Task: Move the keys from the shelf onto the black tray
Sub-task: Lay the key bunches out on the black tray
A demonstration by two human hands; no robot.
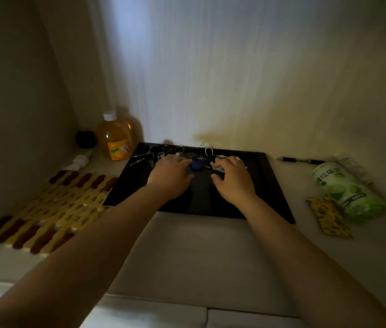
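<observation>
A black tray (270, 185) lies on the pale shelf against the back wall. Several bunches of keys (149, 157) with metal rings lie along the tray's far edge. One bunch carries a round blue fob (196, 165) between my hands. My left hand (172, 174) rests palm down on the tray, fingertips among the keys left of the fob. My right hand (232, 176) rests palm down to the right, fingers curled over something pale near the keys. Dim light hides whether either hand grips anything.
An orange drink bottle (116, 138) and a small black object (85, 139) stand at the back left. A yellow and brown woven mat (52, 209) lies left of the tray. A pen (302, 160), a green roll (345, 190) and a yellow packet (328, 217) lie right.
</observation>
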